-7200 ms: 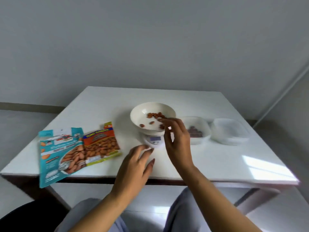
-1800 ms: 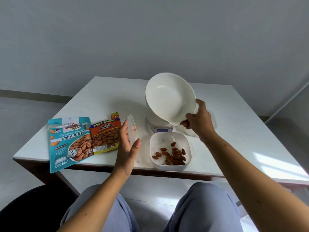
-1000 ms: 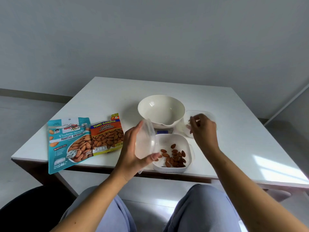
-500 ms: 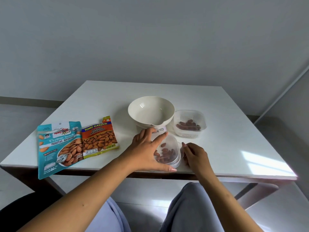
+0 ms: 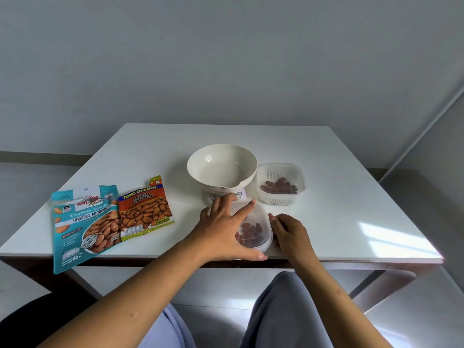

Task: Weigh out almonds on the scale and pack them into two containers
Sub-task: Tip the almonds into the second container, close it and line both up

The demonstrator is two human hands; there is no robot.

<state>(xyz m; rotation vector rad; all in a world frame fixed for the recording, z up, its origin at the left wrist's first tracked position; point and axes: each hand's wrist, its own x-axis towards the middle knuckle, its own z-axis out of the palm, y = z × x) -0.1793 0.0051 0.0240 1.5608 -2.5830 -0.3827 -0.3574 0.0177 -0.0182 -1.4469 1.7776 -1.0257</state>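
Observation:
A clear container (image 5: 256, 232) with almonds inside stands near the table's front edge, its transparent lid on top. My left hand (image 5: 223, 227) lies spread flat over the lid's left side. My right hand (image 5: 288, 231) touches the container's right edge with curled fingers. Behind them an empty cream bowl (image 5: 222, 167) sits on the small white scale (image 5: 226, 195). To its right stands a second clear container (image 5: 280, 183) holding almonds, with a lid on it.
Two almond packets lie at the left: a teal one (image 5: 85, 224) overhanging the front edge and an orange one (image 5: 145, 209) beside it. The white table (image 5: 339, 209) has a sunlit patch at the right front. My knees are below the table edge.
The lid that my left hand held upright a second ago now lies on the near container. In the last half second both hands stayed at that container.

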